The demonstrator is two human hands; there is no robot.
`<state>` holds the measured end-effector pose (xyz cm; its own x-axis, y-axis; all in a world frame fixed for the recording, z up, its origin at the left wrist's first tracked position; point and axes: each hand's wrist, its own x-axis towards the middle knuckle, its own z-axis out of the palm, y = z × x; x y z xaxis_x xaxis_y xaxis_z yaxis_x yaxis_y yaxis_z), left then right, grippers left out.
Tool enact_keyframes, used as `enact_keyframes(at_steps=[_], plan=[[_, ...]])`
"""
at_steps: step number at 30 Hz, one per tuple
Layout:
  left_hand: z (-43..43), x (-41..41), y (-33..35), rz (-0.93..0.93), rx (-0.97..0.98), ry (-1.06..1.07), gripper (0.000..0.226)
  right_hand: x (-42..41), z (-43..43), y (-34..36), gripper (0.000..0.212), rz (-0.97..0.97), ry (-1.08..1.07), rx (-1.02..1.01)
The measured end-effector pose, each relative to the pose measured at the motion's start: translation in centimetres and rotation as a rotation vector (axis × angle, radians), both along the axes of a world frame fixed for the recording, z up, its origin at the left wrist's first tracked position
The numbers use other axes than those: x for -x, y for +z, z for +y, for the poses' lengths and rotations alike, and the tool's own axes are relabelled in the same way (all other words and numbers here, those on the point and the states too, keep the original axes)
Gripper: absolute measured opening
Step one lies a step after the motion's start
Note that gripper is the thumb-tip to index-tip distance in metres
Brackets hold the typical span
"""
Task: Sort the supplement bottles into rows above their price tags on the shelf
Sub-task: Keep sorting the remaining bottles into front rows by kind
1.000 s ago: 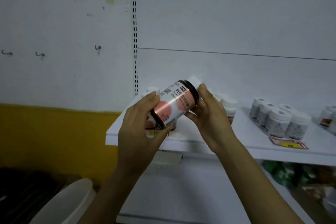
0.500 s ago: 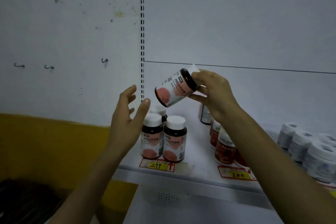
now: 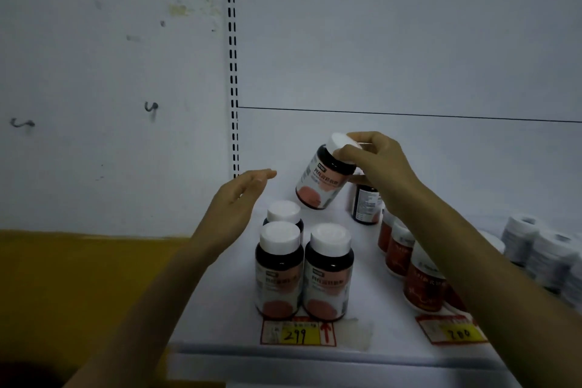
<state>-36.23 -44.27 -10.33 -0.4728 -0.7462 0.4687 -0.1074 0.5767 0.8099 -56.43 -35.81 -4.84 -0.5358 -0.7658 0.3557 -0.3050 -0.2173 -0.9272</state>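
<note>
My right hand (image 3: 376, 164) grips a dark supplement bottle (image 3: 324, 181) by its white cap, tilted in the air above the back of the white shelf (image 3: 220, 337). Below it stand three like bottles: two in front (image 3: 278, 271) (image 3: 329, 274) and one behind (image 3: 285, 214), above the yellow 299 price tag (image 3: 297, 332). My left hand (image 3: 236, 208) hovers with straight fingers left of these, holding nothing. A row of red-labelled bottles (image 3: 422, 283) stands above the 200 price tag (image 3: 453, 331), partly hidden by my right forearm.
A dark bottle (image 3: 365, 203) stands behind the red row. White-labelled bottles (image 3: 541, 252) crowd the shelf's right end. A slotted upright (image 3: 233, 72) runs up the white back wall. A yellow wall band (image 3: 78, 277) lies left of the shelf.
My right hand has swung the bottle from lying sideways to nearly upright and lowered it toward the shelf's back. My left hand has stayed off it. The view has moved closer.
</note>
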Motion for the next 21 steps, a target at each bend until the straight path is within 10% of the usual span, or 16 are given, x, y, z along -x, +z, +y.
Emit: enact_keyframes(at_steps=[21], plan=[[-4.3, 0.6, -2.6, -0.152, 0.408, -0.484, 0.039, -1.5, 0.4, -4.2, 0.033, 0.266, 0.005, -0.539]])
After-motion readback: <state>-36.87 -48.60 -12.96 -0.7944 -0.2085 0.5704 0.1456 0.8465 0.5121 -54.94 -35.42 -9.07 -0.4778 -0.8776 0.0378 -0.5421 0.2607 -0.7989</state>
